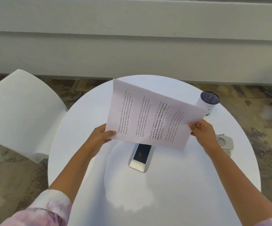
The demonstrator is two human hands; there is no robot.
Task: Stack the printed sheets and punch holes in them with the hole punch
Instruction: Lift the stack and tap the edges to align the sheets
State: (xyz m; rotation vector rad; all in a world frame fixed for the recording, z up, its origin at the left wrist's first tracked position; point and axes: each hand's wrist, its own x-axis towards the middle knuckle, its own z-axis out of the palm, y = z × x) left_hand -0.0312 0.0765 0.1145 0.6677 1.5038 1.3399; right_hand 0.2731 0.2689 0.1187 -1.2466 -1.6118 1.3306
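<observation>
Above the middle of the round white bench [172, 201], the printed sheets [150, 116] hang in the air, held up off the surface and tilted, their long axis running from near left to far right. The left hand [101, 136] pinches the near left corner, thumb closed on top of the paper; the right hand [203, 129] grips the near right edge, fingers wrapped shut on it. How many sheets are in the bundle I cannot tell.

What matters next, I think, is where the hole punch [224, 141] sits: on the bench at the right edge, just beyond the right hand and partly hidden behind that wrist. So the right hand is plainly the nearer one, and the sheets would have to travel rightward, or the punch be drawn inward, for an edge to slide in.

Under the paper lies a dark device in a silvery frame [141, 156]. A white cylinder [207, 101] stands far right, a white chair [21, 111] to the left.
</observation>
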